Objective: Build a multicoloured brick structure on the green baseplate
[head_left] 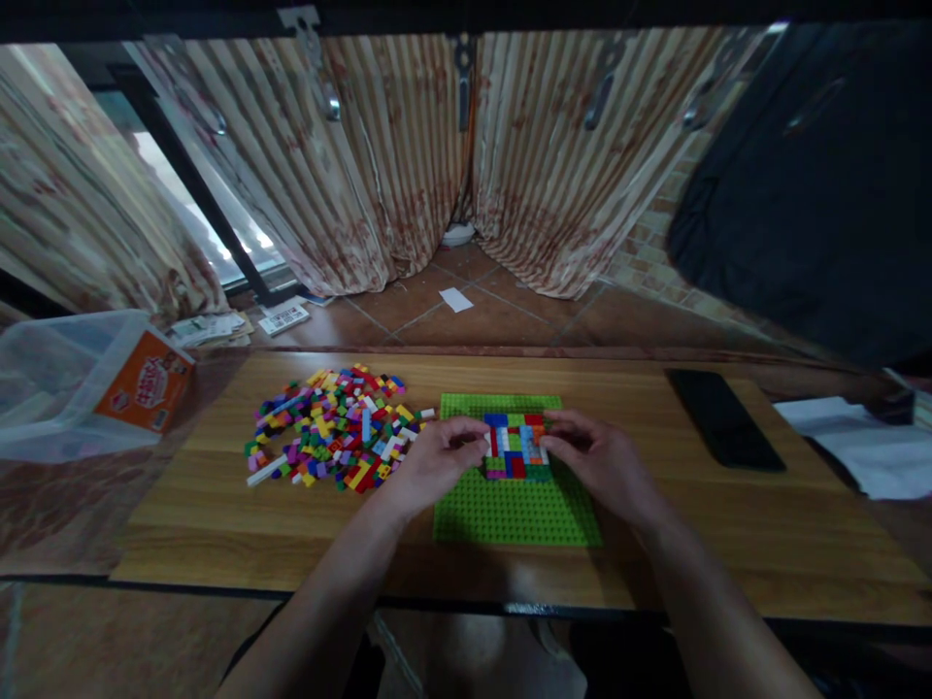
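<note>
A flat block of multicoloured building bricks (515,442) sits on the upper half of a green studded baseplate (516,515). My left hand (448,451) is at the block's left edge, thumb and index finger closed in a pinch against it. Whether a separate small brick is between those fingertips is too small to tell. On the opposite side, my right hand (593,456) has its index finger at the upper right corner and its thumb lower on the right edge, gripping the block's side. The fingers partly hide both edges.
Left of the baseplate lies a heap of loose building bricks (342,432) on the wooden table (291,544). A black phone-like slab (724,417) rests on the right side. Beyond the table's left end stands a clear plastic bin (65,388); white paper (837,442) lies past the right end.
</note>
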Action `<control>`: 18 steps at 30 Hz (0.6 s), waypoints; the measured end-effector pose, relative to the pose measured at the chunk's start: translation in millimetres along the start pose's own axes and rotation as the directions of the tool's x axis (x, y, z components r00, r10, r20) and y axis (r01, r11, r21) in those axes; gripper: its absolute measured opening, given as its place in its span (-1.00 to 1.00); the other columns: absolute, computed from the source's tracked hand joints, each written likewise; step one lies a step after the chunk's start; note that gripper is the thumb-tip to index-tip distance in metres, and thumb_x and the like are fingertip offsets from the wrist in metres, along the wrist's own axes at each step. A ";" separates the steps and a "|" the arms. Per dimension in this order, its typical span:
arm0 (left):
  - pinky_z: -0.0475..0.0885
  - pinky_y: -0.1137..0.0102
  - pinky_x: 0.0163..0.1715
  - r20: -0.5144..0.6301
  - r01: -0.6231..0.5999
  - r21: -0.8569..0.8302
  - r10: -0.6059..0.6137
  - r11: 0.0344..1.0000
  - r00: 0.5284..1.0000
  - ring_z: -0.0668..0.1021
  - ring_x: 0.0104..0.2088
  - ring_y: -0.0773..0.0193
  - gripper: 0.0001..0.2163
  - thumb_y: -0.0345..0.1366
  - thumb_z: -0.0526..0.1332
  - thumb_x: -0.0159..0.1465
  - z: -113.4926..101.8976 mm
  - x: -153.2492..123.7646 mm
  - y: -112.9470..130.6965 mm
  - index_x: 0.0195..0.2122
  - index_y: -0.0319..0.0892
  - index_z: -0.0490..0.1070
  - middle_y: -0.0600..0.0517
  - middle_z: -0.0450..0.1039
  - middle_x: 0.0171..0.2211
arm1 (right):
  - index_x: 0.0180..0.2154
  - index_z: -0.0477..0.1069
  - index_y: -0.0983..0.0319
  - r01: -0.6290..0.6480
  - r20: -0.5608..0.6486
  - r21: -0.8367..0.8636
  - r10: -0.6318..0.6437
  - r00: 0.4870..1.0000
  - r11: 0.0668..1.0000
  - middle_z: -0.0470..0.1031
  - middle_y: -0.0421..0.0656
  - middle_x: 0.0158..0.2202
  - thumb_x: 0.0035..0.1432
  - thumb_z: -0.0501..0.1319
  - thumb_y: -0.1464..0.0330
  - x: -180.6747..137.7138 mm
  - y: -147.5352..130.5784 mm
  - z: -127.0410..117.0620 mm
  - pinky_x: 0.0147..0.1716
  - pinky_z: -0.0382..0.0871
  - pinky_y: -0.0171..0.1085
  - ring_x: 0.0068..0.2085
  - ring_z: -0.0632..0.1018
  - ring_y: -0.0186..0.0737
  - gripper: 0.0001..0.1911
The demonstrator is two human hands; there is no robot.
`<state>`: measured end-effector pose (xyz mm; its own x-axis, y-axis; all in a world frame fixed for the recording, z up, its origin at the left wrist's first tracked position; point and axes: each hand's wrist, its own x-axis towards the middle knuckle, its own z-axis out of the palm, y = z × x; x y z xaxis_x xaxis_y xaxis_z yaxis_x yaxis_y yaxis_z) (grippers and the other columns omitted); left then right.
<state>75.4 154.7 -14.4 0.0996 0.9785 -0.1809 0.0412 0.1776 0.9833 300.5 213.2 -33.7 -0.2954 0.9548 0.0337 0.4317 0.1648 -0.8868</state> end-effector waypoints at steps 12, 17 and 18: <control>0.31 0.48 -0.42 -0.046 -0.031 0.020 0.032 0.999 0.998 0.43 -0.43 0.39 -0.81 -0.30 0.26 0.15 -4.0 -1.1 -2.9 -0.22 -0.25 0.51 0.05 0.48 -0.40 | -0.15 0.52 0.23 -0.063 -0.143 -0.185 0.036 0.989 0.981 0.60 -0.05 -0.19 0.18 0.11 0.08 18.2 2.8 9.4 -0.15 0.42 -0.17 -0.19 0.58 -0.13 -0.58; 0.31 0.47 -0.40 -0.056 -0.030 0.014 0.031 0.999 0.998 0.43 -0.42 0.39 -0.81 -0.32 0.25 0.15 -3.8 -2.6 -0.9 -0.22 -0.25 0.51 0.05 0.48 -0.39 | -0.14 0.53 0.24 -0.040 -0.122 -0.304 0.003 0.992 0.952 0.56 -0.02 -0.14 0.19 0.09 0.08 16.8 0.8 13.8 -0.14 0.39 -0.14 -0.19 0.55 -0.12 -0.57; 0.31 0.47 -0.40 -0.053 -0.030 0.012 0.031 0.999 0.998 0.43 -0.42 0.39 -0.82 -0.33 0.25 0.15 -3.7 -2.9 -0.8 -0.22 -0.25 0.51 0.05 0.48 -0.39 | -0.15 0.53 0.23 -0.037 -0.123 -0.320 -0.002 0.992 0.947 0.56 -0.02 -0.13 0.19 0.09 0.08 16.3 1.0 14.4 -0.14 0.39 -0.13 -0.19 0.55 -0.12 -0.57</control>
<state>71.4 152.1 -14.5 0.0478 0.9877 -0.1490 0.0503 0.1466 0.9879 283.8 225.4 -40.7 -0.1895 0.9776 0.0920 0.6928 0.1995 -0.6930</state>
